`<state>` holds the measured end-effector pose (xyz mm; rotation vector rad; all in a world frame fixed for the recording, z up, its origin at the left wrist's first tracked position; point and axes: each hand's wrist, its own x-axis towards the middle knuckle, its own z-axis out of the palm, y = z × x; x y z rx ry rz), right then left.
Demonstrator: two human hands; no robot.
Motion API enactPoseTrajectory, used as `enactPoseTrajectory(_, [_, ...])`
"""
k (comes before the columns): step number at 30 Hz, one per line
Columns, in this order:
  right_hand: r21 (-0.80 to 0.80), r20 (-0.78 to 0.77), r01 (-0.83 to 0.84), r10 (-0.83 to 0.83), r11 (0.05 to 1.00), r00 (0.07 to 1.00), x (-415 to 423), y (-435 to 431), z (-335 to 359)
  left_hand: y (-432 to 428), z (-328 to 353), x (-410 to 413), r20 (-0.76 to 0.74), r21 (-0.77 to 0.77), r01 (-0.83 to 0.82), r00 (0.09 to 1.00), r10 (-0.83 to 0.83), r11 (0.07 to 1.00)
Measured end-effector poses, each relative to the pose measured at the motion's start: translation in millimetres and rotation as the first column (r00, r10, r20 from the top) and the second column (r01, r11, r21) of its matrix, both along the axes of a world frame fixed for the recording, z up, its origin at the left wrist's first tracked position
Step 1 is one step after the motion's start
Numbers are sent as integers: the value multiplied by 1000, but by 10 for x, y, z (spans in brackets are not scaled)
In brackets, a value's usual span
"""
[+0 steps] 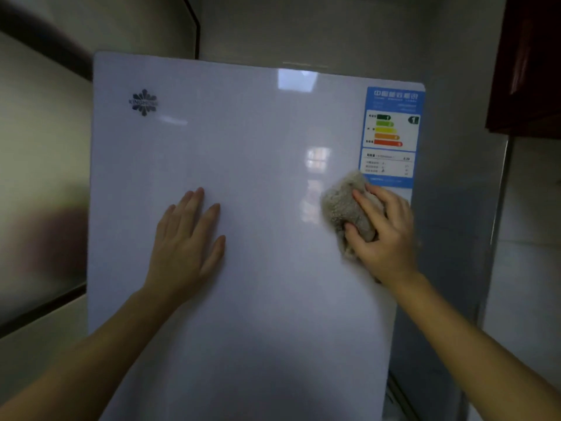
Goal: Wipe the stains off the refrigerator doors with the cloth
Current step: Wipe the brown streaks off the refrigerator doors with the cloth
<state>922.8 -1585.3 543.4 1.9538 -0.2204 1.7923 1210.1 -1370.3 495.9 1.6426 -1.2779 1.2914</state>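
The lighting is dim, and the scene is somewhat blurred. A pale grey wall [318, 28] fills the upper centre. On the left, a light wall surface [39, 147] carries a dark diagonal band [45, 41] above and a second dark strip [42, 308] lower down. A thin dark vertical edge [197, 31] marks a corner. At upper right hangs a dark reddish-brown cabinet [528, 65]; beneath it are light wall tiles [528, 223].

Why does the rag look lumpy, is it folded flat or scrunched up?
Scrunched up. The cloth bulges in a wad under the right hand, pressed on the refrigerator door.
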Motion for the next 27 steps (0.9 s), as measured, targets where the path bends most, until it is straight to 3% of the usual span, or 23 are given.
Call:
enactPoseTrajectory(6, [-160, -364, -23, -37, 987, 931, 40, 22, -1095, -13, -53, -105, -11, 25, 15, 1000, -15, 1000])
enactPoseTrajectory(8, [-179, -410, -45, -33, 983, 912, 2, 14, -1256, 2, -48, -91, 5, 37, 6, 1000, -6, 999])
enactPoseTrajectory(11, [-166, -338, -3, -54, 986, 940, -74, -13, -1041, 37, -29, -11, 53, 76, -10, 999, 6, 997])
enactPoseTrajectory(17, [-26, -8, 87, -88, 996, 996, -122, 52, -185, 148, -21, 207, 119, 71, -57, 992, 49, 996])
enactPoseTrajectory(20, [-11, -35, 68, -68, 998, 997, 2, 140, -204, 176, -52, 292, 85, 33, -44, 996, 41, 999])
enactPoseTrajectory(24, [-118, -156, 29, -47, 993, 987, 194, 198, -526, 281, -172, 494, 74, -23, -33, 997, 35, 999])
enactPoseTrajectory(27, [-163, -226, -2, -35, 987, 973, 364, 259, -722, 414, -360, 660, -16, -50, -69, 998, 68, 996])
